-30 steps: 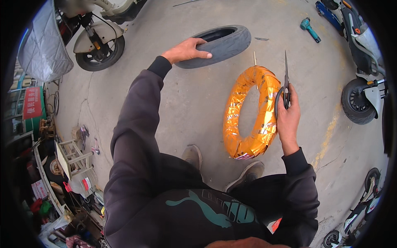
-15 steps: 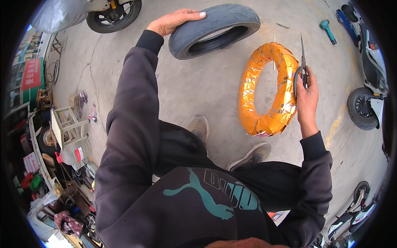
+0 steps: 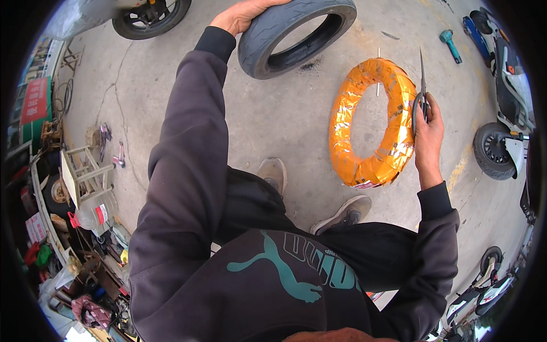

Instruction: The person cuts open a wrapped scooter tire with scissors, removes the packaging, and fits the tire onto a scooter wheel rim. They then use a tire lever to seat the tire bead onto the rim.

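A worn, bare black tire is at the top middle, tilted on the concrete. My left hand grips its upper left tread; the fingertips are cut off by the top edge. To its right lies a second tire wrapped in shiny orange film, its open centre showing the floor. My right hand is closed around the handles of dark scissors, whose blades point away from me. That hand is beside the right edge of the wrapped tire; I cannot tell whether it touches it.
A teal power tool and a thin flat piece lie beyond the wrapped tire. Parked scooters line the right, with a wheel near. At left are a small stool, a plastic jug and clutter. My shoes are below.
The bare tire has tipped more upright under my left hand, and dark crumbs show on the floor beside it. My right hand with the scissors has shifted slightly right.
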A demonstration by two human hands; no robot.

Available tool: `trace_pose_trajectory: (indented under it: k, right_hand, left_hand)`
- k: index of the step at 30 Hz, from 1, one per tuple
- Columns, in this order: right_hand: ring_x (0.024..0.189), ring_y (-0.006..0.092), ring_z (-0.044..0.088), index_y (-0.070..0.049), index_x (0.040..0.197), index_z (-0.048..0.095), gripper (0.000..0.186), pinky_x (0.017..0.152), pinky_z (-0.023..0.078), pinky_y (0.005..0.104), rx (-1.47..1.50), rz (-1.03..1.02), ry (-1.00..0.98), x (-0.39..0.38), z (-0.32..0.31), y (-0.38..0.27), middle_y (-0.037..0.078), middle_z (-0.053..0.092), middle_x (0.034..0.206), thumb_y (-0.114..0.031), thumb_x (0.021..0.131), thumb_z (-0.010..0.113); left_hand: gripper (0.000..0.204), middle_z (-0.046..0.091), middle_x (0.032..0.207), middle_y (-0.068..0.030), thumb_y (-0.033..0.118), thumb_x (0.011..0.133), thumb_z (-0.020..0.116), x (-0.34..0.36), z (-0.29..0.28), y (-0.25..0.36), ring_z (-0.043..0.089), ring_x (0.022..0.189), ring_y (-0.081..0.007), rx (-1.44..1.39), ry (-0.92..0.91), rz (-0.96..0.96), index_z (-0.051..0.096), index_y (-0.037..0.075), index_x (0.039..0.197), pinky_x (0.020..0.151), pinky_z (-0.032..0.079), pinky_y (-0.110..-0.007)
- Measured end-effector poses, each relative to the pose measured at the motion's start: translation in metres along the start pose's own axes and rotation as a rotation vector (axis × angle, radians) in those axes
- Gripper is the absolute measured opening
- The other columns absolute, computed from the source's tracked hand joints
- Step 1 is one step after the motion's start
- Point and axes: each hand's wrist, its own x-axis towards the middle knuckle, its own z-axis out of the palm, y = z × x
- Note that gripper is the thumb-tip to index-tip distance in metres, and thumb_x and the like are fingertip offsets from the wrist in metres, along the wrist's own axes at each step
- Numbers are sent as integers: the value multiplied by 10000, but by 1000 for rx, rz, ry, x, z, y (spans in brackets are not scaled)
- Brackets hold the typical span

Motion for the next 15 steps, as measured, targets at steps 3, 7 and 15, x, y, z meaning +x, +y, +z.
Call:
trace_pose_trajectory:
  k: [3, 7, 15]
  right_hand:
    - [1261, 275, 600, 37, 1453, 479, 538, 1046, 461, 363, 23, 22, -8, 0, -2, -1, 248, 607, 1357, -213, 1003, 631]
    - [1242, 264, 607, 37, 1453, 479, 527, 1037, 464, 358, 40, 18, -23, -1, -5, -1, 239, 619, 1334, -204, 1007, 626]
    - [1276, 264, 582, 31, 1454, 480, 541, 1055, 450, 364, 54, 3, -28, 2, -6, 4, 237, 602, 1360, -236, 1009, 633]
  left_hand:
    - [459, 742, 1087, -61, 429, 985, 661, 0, -2, 3, 688, 920, -137, 18, 24, 8, 692, 40, 1225, 811, 559, -311]
    - [494, 752, 1060, -112, 410, 903, 746, 4, -6, 0, 713, 922, -216, -50, 33, 24, 693, 31, 1215, 815, 567, -368]
    - [851, 445, 1544, -142, 464, 941, 673, -132, -69, -67, 393, 1443, -249, 199, 45, 61, 323, 9, 1570, 1201, 281, -396]
